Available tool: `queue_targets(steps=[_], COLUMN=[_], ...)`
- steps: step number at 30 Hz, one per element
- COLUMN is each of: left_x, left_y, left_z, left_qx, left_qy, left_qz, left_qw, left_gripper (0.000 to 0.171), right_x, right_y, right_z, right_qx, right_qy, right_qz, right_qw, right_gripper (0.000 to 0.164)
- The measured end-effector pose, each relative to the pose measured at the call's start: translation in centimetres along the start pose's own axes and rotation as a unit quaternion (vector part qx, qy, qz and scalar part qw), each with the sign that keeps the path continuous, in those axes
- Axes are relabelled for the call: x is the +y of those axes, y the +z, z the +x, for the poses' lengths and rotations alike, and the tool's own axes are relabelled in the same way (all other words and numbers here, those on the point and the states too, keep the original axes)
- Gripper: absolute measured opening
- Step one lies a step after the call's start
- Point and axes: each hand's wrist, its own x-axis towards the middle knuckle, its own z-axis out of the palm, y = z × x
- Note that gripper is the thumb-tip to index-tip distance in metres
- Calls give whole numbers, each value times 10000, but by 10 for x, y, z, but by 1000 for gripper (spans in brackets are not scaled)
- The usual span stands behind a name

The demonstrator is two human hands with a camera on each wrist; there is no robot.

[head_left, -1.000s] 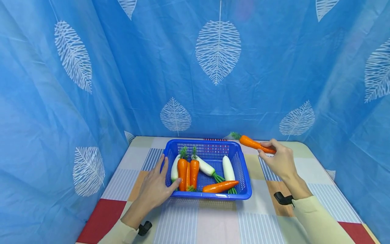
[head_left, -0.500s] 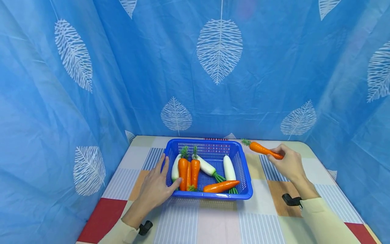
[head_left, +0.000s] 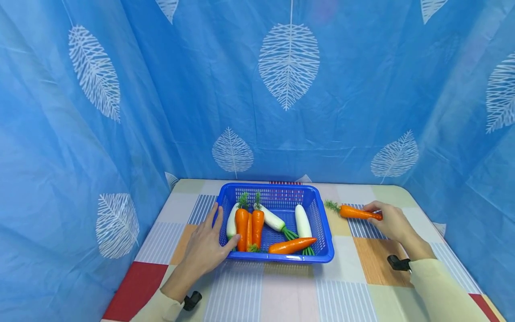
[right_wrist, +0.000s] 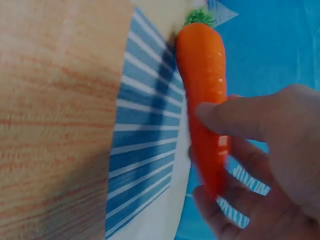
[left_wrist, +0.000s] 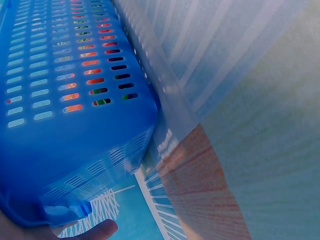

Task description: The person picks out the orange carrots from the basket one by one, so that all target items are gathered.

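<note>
My right hand (head_left: 392,221) pinches an orange carrot (head_left: 358,213) by its narrow end, right of the basket. The carrot's green top points left, and the carrot is close over the tablecloth. In the right wrist view the thumb presses on the carrot (right_wrist: 202,75) with fingers behind it. My left hand (head_left: 207,246) rests at the left front corner of a blue plastic basket (head_left: 277,258), its fingers spread and fairly straight along the rim. Inside the basket lie several carrots (head_left: 241,228) and white radishes (head_left: 302,221). The left wrist view shows the slotted basket wall (left_wrist: 75,130) close up.
A patchwork-patterned tablecloth (head_left: 287,295) covers the table. Blue curtains (head_left: 346,112) with white leaf prints stand right behind the table's back edge and along both sides.
My right hand has moved right and lowered the carrot toward the tablecloth, turning it nearly level. The left hand and the basket have stayed in place.
</note>
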Motion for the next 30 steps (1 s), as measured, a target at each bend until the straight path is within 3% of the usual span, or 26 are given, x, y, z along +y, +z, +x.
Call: queue_targets(steps=[5,11,19,30], left_x=[1,1,1,1], left_y=[0,0,-1,0], left_z=[-1,-1,-1,0], left_qx=[-65,-30,-53,-8], left_qy=[-28,-29,-22,-40], left_qz=[11,16,0,46], left_qw=[10000,10000,10000,10000], left_gripper=[107,107,107,107], right_x=[8,-1,-28,-58], right_y=[3,13,21,33], right_z=[1,6,3,-7], right_qx=[-592,-756,-1219,-1460], right_qy=[-101,-204,60,338], right_qz=[-371,-416,150,593], right_qw=[9975,9961,9924,9869], right_gripper=[42,66,86,80])
